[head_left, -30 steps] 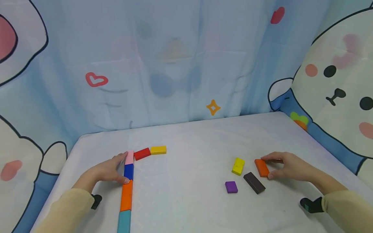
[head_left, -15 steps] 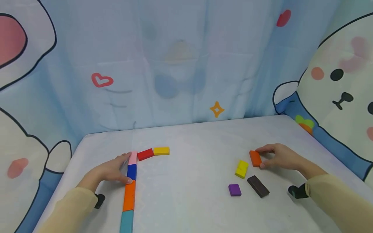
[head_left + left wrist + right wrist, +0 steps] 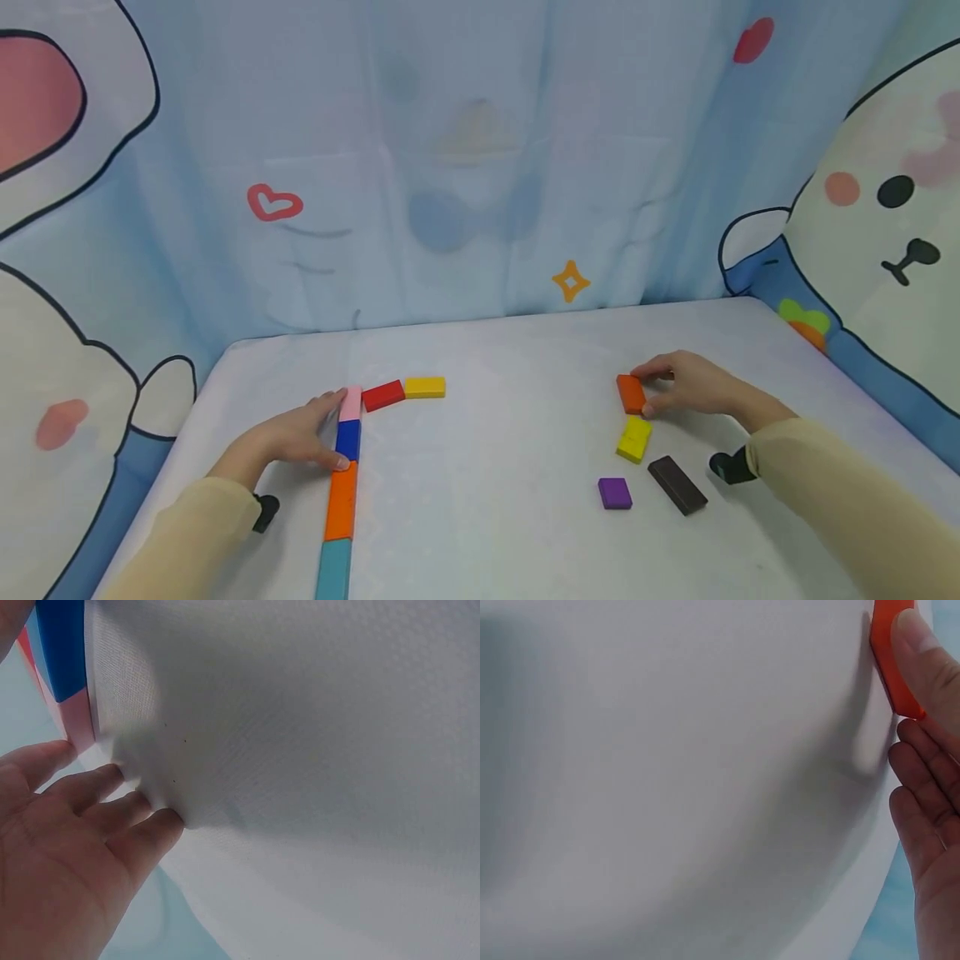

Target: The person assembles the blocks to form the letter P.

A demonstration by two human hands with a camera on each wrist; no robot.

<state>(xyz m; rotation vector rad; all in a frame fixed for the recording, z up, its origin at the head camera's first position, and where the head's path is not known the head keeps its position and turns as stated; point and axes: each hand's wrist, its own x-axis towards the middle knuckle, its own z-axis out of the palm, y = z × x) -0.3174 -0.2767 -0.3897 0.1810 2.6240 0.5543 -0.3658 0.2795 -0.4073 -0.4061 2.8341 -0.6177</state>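
Observation:
On the left of the head view my left hand [image 3: 288, 437] rests along a line of blocks. Its index fingertip touches the pink block [image 3: 351, 403], and its thumb lies where the blue block [image 3: 348, 439] meets a long orange block [image 3: 341, 504]. A teal block [image 3: 333, 571] continues the line toward me. From the pink block's far end, a red block [image 3: 383, 396] and a yellow block [image 3: 425, 387] run rightward. My right hand [image 3: 693, 385] pinches a short orange block [image 3: 631, 393] between thumb and index finger, just beyond a studded yellow block [image 3: 634, 439].
A purple block [image 3: 615, 493] and a dark brown block [image 3: 678, 485] lie on the white-covered table [image 3: 480, 467] nearer me on the right. Behind the table hangs a pale blue curtain [image 3: 480, 250] with cartoon prints.
My right hand has carried the short orange block leftward and away from me, from beside the brown block to the far end of the studded yellow one. My left hand stays on its blocks.

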